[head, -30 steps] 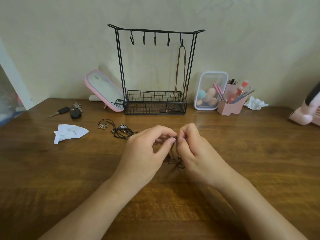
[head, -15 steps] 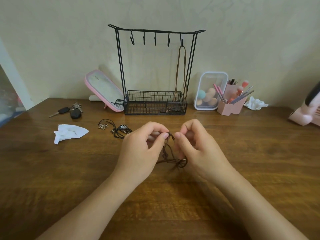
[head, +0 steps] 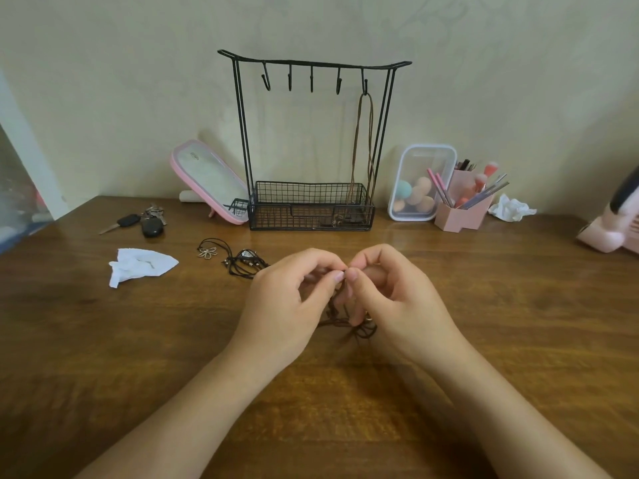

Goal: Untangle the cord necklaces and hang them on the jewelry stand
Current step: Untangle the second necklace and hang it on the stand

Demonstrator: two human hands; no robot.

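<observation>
A dark brown cord necklace (head: pixel 349 321) hangs in a tangle between my hands, its lower loops lying on the wooden table. My left hand (head: pixel 294 305) and my right hand (head: pixel 390 299) both pinch the cord at its top, fingertips almost touching. To the left lies a second tangle of black cord necklaces (head: pixel 238 261) with a flower pendant. The black wire jewelry stand (head: pixel 313 140) is at the back by the wall. One brown cord necklace (head: pixel 363 146) hangs from its rightmost hook into the basket.
Car keys (head: pixel 141 223) and a crumpled white tissue (head: pixel 138 266) lie at the left. A pink mirror (head: pixel 207 179) leans beside the stand. To the right are a clear box of sponges (head: pixel 420 183), a pink brush holder (head: pixel 465 209), another tissue (head: pixel 511 209) and a pink device (head: pixel 612 229).
My hands have kept working the brown cord in place; the fingertips parted slightly, then came together again, and the hanging loops shifted a little.
</observation>
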